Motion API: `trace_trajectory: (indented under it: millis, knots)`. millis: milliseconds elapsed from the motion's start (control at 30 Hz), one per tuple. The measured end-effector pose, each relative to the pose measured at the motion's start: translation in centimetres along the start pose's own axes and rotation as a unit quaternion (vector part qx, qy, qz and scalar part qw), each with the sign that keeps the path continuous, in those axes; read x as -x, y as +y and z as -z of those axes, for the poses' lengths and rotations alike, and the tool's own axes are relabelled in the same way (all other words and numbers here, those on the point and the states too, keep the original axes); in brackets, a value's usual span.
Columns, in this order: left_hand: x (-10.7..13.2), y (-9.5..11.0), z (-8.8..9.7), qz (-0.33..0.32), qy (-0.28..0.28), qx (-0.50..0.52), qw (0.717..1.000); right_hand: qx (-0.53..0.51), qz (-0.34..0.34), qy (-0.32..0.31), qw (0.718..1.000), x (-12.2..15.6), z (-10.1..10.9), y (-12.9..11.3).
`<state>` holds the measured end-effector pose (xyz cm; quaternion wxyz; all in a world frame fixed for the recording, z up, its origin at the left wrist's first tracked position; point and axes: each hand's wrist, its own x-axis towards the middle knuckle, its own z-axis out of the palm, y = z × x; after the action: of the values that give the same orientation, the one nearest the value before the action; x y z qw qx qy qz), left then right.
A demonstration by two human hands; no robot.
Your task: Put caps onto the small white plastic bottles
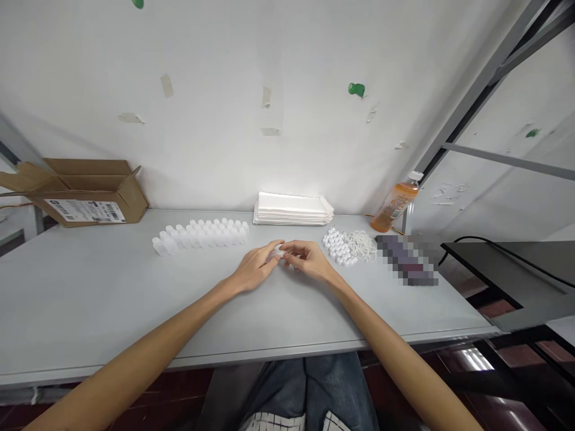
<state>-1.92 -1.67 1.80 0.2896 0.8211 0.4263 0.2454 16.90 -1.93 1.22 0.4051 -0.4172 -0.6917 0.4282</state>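
My left hand (pixel 256 268) and my right hand (pixel 306 258) meet at the middle of the grey table (pixel 112 311), fingers pinched together on a small clear plastic vial (pixel 276 256) held between them. Rows of several identical small white vials (pixel 200 234) stand to the left, behind my left hand. A cluster of small white caps (pixel 336 245) and a heap of thin white rings (pixel 363 245) lie just right of my right hand.
A stack of white sheets (pixel 291 209) lies against the wall behind my hands. An open cardboard box (pixel 81 190) sits at the far left. An orange drink bottle (pixel 395 208) leans at the right, beside a blurred dark object (pixel 406 260). A black cable (pixel 494 246) runs over a dark surface at right.
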Motion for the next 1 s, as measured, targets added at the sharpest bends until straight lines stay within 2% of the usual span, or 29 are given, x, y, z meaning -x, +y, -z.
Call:
trace_trajectory:
  millis: [167,567,800,1000]
  knots:
    - [0.2,-0.1,0.0,-0.013,-0.01,-0.019,1.0,-0.011,-0.017,-0.023,1.0,0.1,0.1,-0.4]
    - [0.7,-0.1,-0.3,-0.082,0.006,-0.114,0.99,-0.09,-0.038,-0.055,0.994,0.3,0.0,-0.9]
    - [0.4,-0.3,-0.5,-0.052,0.048,-0.142,0.987,-0.073,-0.035,-0.01,0.997,0.2,0.0,-0.7]
    - [0.2,-0.5,-0.6,-0.063,0.061,-0.185,0.979,-0.055,-0.025,0.013,0.998,0.0,-0.1,0.1]
